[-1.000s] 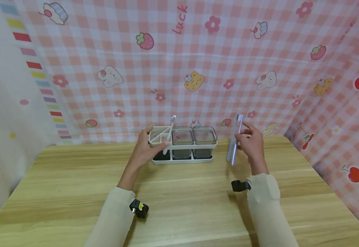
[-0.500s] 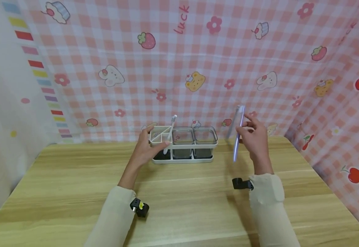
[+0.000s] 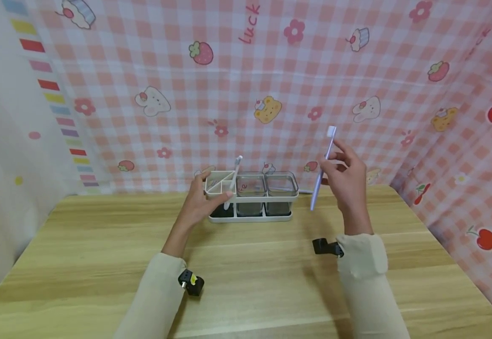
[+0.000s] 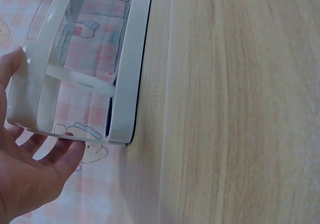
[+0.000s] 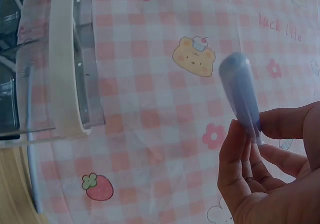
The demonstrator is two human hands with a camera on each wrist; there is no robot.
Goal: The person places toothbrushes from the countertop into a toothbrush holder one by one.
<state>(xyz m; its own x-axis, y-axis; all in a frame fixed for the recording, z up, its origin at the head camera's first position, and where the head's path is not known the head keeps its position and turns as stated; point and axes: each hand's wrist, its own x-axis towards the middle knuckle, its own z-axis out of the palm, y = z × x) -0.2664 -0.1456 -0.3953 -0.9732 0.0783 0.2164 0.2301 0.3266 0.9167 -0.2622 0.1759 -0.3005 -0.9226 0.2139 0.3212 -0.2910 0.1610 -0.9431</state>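
Note:
My left hand (image 3: 199,200) grips the left end of a white toothbrush holder (image 3: 252,219), thumb at the front and fingers round the end. A white toothbrush (image 3: 236,172) stands tilted in its left, divided section; its lettered handle shows through the frame in the left wrist view. To the right, my right hand (image 3: 346,181) pinches a purple toothbrush (image 3: 317,188) between thumb and fingers, raised above the table with its bristles up. The right wrist view shows the rounded handle end. Another thin, pale toothbrush (image 5: 33,174) lies behind the holder, partly hidden by it.
Two clear square cups (image 3: 281,185) sit in the holder's middle and right sections. The holder stands on a wood-grain table (image 3: 250,278), near its back edge. Pink checked cloth (image 3: 246,84) hangs behind and at the right.
My right hand has lifted the purple toothbrush higher and tilted it. A second, greyish brush that stood beside it has dropped to lie along the table's back. My left hand stays put.

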